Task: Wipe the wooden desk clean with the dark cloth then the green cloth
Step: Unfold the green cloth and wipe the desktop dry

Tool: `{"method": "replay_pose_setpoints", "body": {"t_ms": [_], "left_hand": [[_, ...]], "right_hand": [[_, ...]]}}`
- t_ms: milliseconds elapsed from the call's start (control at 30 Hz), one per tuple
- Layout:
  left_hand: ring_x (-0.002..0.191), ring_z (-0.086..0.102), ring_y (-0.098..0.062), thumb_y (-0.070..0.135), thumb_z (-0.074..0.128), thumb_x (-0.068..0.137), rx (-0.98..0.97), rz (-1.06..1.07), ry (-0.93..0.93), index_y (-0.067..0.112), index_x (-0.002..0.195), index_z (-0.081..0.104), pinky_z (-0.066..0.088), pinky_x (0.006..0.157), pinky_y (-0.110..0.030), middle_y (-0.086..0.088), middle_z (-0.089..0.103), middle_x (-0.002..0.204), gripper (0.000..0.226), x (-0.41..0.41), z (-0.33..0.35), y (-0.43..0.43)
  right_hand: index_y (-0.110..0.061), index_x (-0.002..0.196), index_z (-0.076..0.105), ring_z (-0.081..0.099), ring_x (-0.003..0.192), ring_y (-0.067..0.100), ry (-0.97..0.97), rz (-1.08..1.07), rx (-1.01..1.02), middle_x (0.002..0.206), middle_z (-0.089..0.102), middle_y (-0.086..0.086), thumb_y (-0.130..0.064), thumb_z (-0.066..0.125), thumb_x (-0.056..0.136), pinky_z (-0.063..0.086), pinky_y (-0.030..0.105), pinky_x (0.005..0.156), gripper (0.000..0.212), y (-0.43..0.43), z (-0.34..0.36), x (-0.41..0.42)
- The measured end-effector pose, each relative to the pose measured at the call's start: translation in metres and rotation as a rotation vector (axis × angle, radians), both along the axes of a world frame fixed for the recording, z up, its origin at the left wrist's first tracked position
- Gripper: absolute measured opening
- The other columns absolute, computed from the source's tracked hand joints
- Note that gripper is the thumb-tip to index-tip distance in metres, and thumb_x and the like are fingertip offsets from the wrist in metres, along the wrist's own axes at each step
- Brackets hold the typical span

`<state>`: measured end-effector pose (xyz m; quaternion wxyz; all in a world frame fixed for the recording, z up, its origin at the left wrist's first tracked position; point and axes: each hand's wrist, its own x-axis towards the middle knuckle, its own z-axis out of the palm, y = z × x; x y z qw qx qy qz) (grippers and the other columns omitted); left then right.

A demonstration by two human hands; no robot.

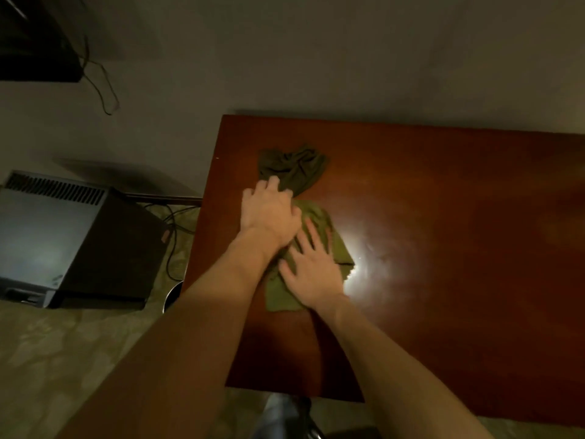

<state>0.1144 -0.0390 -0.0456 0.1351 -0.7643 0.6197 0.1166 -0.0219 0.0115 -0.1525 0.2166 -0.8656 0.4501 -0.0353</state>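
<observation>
A reddish-brown wooden desk (443,248) fills the right half of the head view. Near its left end a dark olive cloth (296,167) lies bunched up. Just in front of it a lighter green cloth (340,248) is spread on the wood. My left hand (269,213) lies where the two cloths meet, its fingers curled over the near edge of the dark cloth. My right hand (311,267) presses flat on the green cloth with fingers spread. Both hands cover the middle of the green cloth.
A grey and black boxy appliance (63,242) stands on the patterned floor left of the desk, with cables (172,236) trailing beside it. A dark object (34,42) hangs on the wall at the top left. A bright light reflection (373,258) glares on the desk.
</observation>
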Motion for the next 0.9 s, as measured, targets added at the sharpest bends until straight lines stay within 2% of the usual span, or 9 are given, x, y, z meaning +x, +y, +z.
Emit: {"method": "replay_pose_setpoints", "body": {"t_ms": [67, 167, 300, 400, 467, 533, 600, 767, 900], "left_hand": [[0.153, 0.030, -0.032, 0.044, 0.037, 0.107, -0.038, 0.039, 0.074, 0.028, 0.161, 0.037, 0.032, 0.118, -0.049, -0.011, 0.027, 0.170, 0.056, 0.004, -0.006, -0.005], [0.161, 0.015, -0.030, 0.046, 0.030, 0.110, 0.034, 0.087, 0.129, 0.034, 0.168, 0.015, 0.023, 0.125, -0.051, -0.006, 0.007, 0.177, 0.061, 0.013, -0.023, 0.001], [0.163, 0.007, -0.025, 0.048, 0.023, 0.112, 0.119, 0.088, 0.182, 0.033, 0.169, 0.005, 0.017, 0.128, -0.050, 0.000, -0.001, 0.178, 0.062, 0.020, -0.047, 0.024], [0.162, 0.010, -0.025, 0.046, 0.027, 0.112, 0.044, 0.111, 0.218, 0.032, 0.169, 0.013, 0.019, 0.127, -0.049, 0.000, 0.007, 0.177, 0.060, 0.019, -0.055, 0.031], [0.155, 0.027, -0.027, 0.042, 0.030, 0.112, -0.048, 0.119, 0.205, 0.029, 0.165, 0.027, 0.026, 0.122, -0.047, -0.004, 0.028, 0.171, 0.055, 0.020, -0.057, 0.026], [0.143, 0.042, -0.028, 0.040, 0.032, 0.111, -0.105, 0.117, 0.188, 0.025, 0.162, 0.033, 0.034, 0.114, -0.046, -0.005, 0.047, 0.158, 0.054, 0.022, -0.057, 0.019], [0.137, 0.047, -0.030, 0.041, 0.031, 0.111, -0.101, 0.108, 0.177, 0.026, 0.165, 0.028, 0.037, 0.109, -0.046, -0.006, 0.051, 0.151, 0.056, 0.022, -0.057, 0.015], [0.143, 0.039, -0.031, 0.048, 0.025, 0.111, -0.059, 0.093, 0.131, 0.030, 0.165, 0.030, 0.035, 0.111, -0.047, -0.006, 0.040, 0.161, 0.057, 0.017, -0.065, 0.016], [0.144, 0.037, -0.032, 0.049, 0.028, 0.110, -0.069, 0.109, 0.121, 0.030, 0.165, 0.030, 0.036, 0.113, -0.047, -0.006, 0.036, 0.163, 0.058, 0.009, -0.066, 0.021]], "right_hand": [[-0.040, 0.163, 0.031, 0.011, 0.162, 0.028, 0.080, -0.087, -0.115, 0.173, 0.026, -0.001, -0.054, 0.038, 0.102, 0.010, 0.061, 0.127, 0.063, -0.007, -0.005, -0.044], [-0.043, 0.161, 0.033, 0.016, 0.161, 0.027, 0.183, -0.306, -0.152, 0.172, 0.026, -0.002, -0.057, 0.032, 0.101, 0.010, 0.062, 0.126, 0.062, -0.013, -0.007, -0.108], [-0.041, 0.162, 0.032, 0.010, 0.162, 0.026, 0.199, -0.521, -0.144, 0.174, 0.021, -0.002, -0.056, 0.027, 0.101, 0.006, 0.063, 0.127, 0.063, -0.026, -0.013, -0.125], [-0.041, 0.163, 0.028, 0.011, 0.162, 0.030, 0.195, -0.398, -0.164, 0.174, 0.022, 0.001, -0.055, 0.029, 0.101, 0.006, 0.066, 0.126, 0.064, -0.022, -0.013, -0.112], [-0.044, 0.164, 0.019, 0.008, 0.162, 0.032, 0.168, -0.162, -0.174, 0.174, 0.019, 0.001, -0.056, 0.031, 0.101, 0.008, 0.068, 0.125, 0.066, -0.005, -0.013, -0.089], [-0.044, 0.165, 0.016, 0.003, 0.162, 0.031, 0.154, -0.023, -0.165, 0.174, 0.017, -0.001, -0.057, 0.033, 0.101, 0.007, 0.067, 0.126, 0.067, 0.018, -0.011, -0.055], [-0.043, 0.165, 0.023, 0.002, 0.163, 0.029, 0.139, -0.071, -0.147, 0.174, 0.017, -0.002, -0.059, 0.034, 0.103, 0.005, 0.066, 0.126, 0.065, 0.030, -0.009, -0.022], [-0.038, 0.160, 0.039, 0.013, 0.161, 0.032, 0.117, -0.429, -0.126, 0.173, 0.025, 0.002, -0.056, 0.036, 0.101, 0.002, 0.068, 0.124, 0.062, -0.005, -0.007, 0.012], [-0.040, 0.165, 0.025, -0.002, 0.162, 0.032, 0.163, -0.381, -0.065, 0.176, 0.010, 0.001, -0.061, 0.026, 0.103, -0.009, 0.070, 0.122, 0.065, -0.045, -0.005, 0.006]]}}
